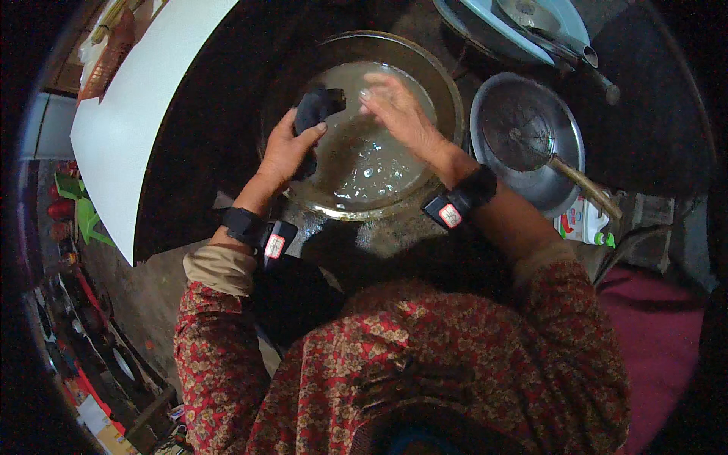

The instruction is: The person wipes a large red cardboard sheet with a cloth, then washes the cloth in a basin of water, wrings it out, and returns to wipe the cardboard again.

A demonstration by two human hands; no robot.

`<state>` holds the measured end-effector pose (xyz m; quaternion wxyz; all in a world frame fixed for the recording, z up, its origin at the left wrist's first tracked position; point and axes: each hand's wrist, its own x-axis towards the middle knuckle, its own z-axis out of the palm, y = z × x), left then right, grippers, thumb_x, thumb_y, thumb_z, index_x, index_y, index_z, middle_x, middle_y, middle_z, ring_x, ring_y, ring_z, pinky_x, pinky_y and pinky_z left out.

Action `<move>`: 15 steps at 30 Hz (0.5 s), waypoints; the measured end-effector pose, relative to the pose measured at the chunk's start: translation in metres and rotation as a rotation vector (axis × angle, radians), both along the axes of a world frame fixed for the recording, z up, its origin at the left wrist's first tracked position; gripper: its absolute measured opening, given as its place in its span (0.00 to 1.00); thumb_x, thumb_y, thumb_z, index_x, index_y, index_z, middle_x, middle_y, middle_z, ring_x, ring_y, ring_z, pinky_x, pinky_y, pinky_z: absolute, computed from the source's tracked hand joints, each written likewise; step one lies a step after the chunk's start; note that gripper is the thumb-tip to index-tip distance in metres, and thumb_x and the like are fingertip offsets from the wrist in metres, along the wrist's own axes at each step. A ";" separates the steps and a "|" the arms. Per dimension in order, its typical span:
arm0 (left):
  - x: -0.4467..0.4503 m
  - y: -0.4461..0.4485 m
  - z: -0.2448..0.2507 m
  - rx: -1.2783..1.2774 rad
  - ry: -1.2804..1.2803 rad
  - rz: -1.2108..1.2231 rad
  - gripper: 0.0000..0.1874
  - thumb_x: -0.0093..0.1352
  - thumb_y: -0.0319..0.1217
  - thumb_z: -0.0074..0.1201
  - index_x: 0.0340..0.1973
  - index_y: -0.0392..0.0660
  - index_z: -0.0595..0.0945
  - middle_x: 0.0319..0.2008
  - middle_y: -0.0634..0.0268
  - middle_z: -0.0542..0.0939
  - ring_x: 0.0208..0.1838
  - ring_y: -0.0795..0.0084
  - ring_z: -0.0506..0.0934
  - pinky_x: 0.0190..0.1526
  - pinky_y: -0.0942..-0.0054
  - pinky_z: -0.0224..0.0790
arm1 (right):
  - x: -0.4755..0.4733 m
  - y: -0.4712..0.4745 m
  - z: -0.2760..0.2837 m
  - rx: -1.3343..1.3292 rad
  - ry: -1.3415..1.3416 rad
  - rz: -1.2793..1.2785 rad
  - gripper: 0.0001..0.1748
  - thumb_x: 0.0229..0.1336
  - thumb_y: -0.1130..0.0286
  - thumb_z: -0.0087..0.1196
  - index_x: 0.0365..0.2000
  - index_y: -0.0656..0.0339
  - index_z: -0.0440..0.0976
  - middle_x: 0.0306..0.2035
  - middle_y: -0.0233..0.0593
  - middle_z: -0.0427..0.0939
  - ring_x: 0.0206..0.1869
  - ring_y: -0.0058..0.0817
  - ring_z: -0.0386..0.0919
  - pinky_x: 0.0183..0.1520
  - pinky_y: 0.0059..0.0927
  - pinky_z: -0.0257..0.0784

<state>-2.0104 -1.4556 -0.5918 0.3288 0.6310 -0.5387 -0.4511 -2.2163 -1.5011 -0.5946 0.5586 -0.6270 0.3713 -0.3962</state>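
A round metal basin [458,108] of murky water [372,165] stands before me. Over its left side my left hand [287,149] grips a dark, bunched cloth item [311,111], thumb on the near side. A short, stiff-looking dark end of it points right; what exactly the item is cannot be made out. My right hand [398,114] hovers above the water, bare, slightly blurred, its fingers apart. A gap separates it from the cloth. Both wrists wear black straps with small boxes.
Right of the basin sits a metal pan [483,133] holding a wire strainer with a wooden handle [586,185]. Beyond it are a light-blue basin [571,28] and a detergent bottle [586,219]. A white tabletop [142,85] juts in at left, near a green plastic stool [88,219].
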 end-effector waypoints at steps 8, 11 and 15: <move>-0.008 0.026 0.030 0.600 0.697 -0.115 0.14 0.66 0.40 0.51 0.36 0.42 0.74 0.23 0.64 0.76 0.21 0.76 0.74 0.20 0.82 0.66 | 0.011 0.026 -0.003 -1.110 0.520 0.024 0.44 0.31 0.68 0.63 0.56 0.48 0.60 0.59 0.40 0.58 0.60 0.41 0.57 0.59 0.43 0.56; -0.007 0.031 0.042 0.670 0.582 -0.257 0.14 0.66 0.39 0.50 0.37 0.39 0.75 0.22 0.63 0.76 0.21 0.77 0.73 0.19 0.82 0.65 | 0.016 0.033 -0.008 -1.070 0.432 0.160 0.45 0.32 0.66 0.64 0.57 0.46 0.60 0.52 0.40 0.63 0.54 0.41 0.63 0.53 0.41 0.61; -0.007 0.033 0.044 0.759 0.497 -0.404 0.15 0.64 0.39 0.53 0.38 0.39 0.76 0.23 0.65 0.76 0.21 0.79 0.73 0.20 0.83 0.65 | 0.014 0.035 -0.010 -0.956 0.491 0.281 0.27 0.40 0.67 0.57 0.47 0.48 0.67 0.41 0.38 0.68 0.43 0.38 0.70 0.47 0.40 0.64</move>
